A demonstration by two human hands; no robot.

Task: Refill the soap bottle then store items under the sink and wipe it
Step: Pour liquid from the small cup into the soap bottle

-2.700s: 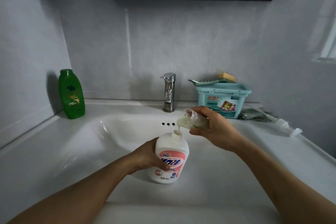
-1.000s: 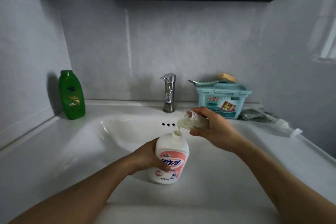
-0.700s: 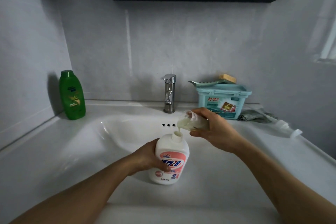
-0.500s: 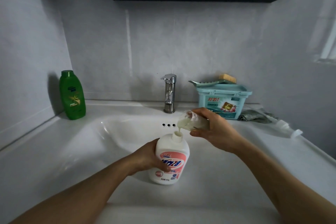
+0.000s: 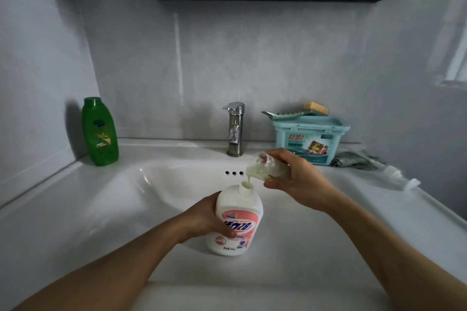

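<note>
The left hand [image 5: 207,217] grips the bottle [image 5: 236,219], upright at the front of the sink [image 5: 101,197]. The right hand [image 5: 300,179] grasps a clear cup [image 5: 267,168], tilted so a thin soap stream [image 5: 249,180] drops into the narrow neck. If either of the 2 hands drifts or the cup tips faster, soap would likely run down the outside and make the bottle slippery.

White sink counter [image 5: 63,209]: green bottle [image 5: 100,132] back-left; teal box [image 5: 309,142], grey cloth [image 5: 353,162], pump [image 5: 401,178] back-right

The soap bottle [image 5: 237,212] stands in the sink [image 5: 126,197] before the tap [image 5: 235,131]; box [image 5: 310,144] right of tap.
</note>
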